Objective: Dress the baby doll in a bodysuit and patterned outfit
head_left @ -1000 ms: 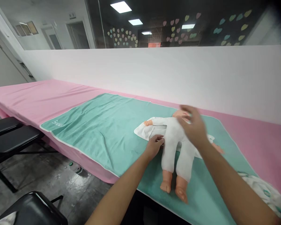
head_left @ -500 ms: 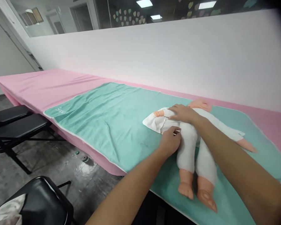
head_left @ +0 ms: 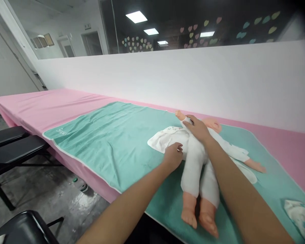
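A baby doll (head_left: 193,159) in a white suit lies on its back on a teal towel (head_left: 132,135), its bare feet toward me. Part of a white baby garment (head_left: 165,138) spreads out from under its left side, and another part shows on the right. My left hand (head_left: 173,156), fingers curled, pinches the garment's near edge beside the doll's hip. Wrapped round the doll's raised arm (head_left: 185,117) is my right hand (head_left: 197,129), over the chest. My right hand and forearm partly hide the doll's torso.
The towel lies over a pink tablecloth (head_left: 53,101) along a white wall (head_left: 155,78). A patterned white cloth (head_left: 301,217) sits at the lower right. Black chairs (head_left: 17,149) stand left of the table, and a bottle (head_left: 80,184) is on the floor.
The doll's arm, earlier lying across the garment, is now lifted up and away with my right hand on it. The garment shows more fully. The camera view has tilted up.
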The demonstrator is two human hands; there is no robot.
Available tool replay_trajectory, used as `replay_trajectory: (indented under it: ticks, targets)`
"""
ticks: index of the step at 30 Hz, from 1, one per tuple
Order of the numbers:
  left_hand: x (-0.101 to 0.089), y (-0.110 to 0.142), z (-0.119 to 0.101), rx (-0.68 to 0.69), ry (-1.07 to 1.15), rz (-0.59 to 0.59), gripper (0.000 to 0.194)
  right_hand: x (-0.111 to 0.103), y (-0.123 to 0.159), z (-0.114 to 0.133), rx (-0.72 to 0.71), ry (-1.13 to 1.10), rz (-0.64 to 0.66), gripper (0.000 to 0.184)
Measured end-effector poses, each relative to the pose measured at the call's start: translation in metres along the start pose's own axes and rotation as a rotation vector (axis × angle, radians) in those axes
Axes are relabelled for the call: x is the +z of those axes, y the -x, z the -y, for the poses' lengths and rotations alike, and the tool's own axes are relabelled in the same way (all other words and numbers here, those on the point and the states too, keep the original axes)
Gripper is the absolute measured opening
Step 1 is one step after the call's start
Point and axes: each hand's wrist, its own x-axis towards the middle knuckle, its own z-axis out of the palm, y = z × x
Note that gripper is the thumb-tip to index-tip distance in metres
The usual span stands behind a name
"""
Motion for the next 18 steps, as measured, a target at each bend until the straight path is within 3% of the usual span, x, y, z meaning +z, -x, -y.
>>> replay_trajectory:
  ticks: [4,6,9,12,18]
  targets:
    - [-0.003,-0.055,0.003,0.227,-0.508,-0.136,0.038,-0.002,0.001,-0.001,0.005,-0.018,-0.006,0.042]
    - [-0.007,-0.079,0.012,0.224,-0.700,-0.160,0.033,0.001,0.000,-0.002,-0.018,-0.012,0.010,0.042]
    - [-0.017,-0.102,0.032,0.121,-0.769,-0.142,0.023,0.006,-0.002,-0.003,-0.070,0.021,0.061,0.041]
    - [-0.031,-0.112,0.048,0.059,-0.607,-0.213,0.020,0.012,-0.004,-0.003,-0.112,0.111,0.125,0.040]
    - [-0.056,-0.119,0.045,-0.081,0.217,-0.336,0.018,0.016,-0.004,0.003,-0.125,0.340,0.216,0.039]
